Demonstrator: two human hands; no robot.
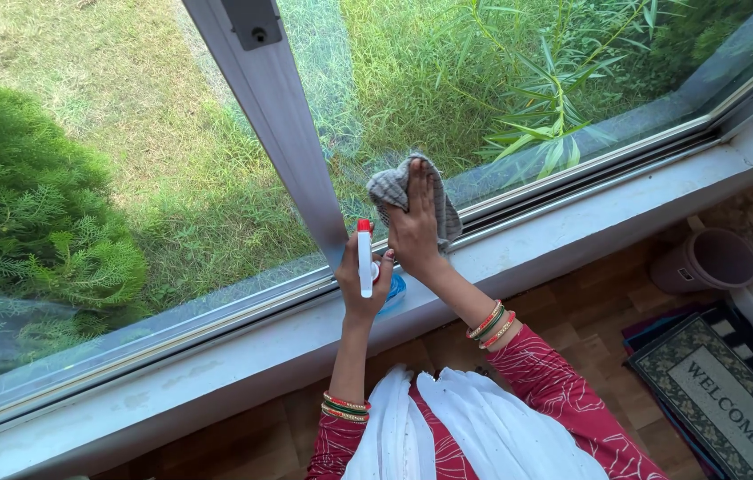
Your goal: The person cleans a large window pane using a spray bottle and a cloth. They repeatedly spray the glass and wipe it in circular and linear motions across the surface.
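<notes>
Window pane: it filled the upper half of the view; grass and leafy stems showed through it, and a hazy wiped patch lay at 12 o'clock from the hands.
Shrub: a dense green bush stood outside at 9 o'clock, cut off by the left edge.
Window frame: a pale grey upright ran from the top edge down to just beside the left hand; a dark fitting sat at its top, too small to make out.
Sill: a white ledge ran diagonally from 7 o'clock to 2 o'clock, marked with faint smudges.
Doormat: a patterned mat lay on the wooden floor at 4 o'clock, partly cut off by the right edge.
Pot: a brownish plastic vessel stood at 3 o'clock near the sill; its base was hidden.
Right hand: it lay flat with the fingers together, pressing the cloth against the glass.
Cloth: grey and bunched, it was mostly covered by the right hand, showing only around it.
Left hand: it was wrapped around the spray bottle, just beside the right wrist.
Spray bottle: it had a white neck and a red top and stood upright; its bluish body was largely hidden behind the hand.
</notes>
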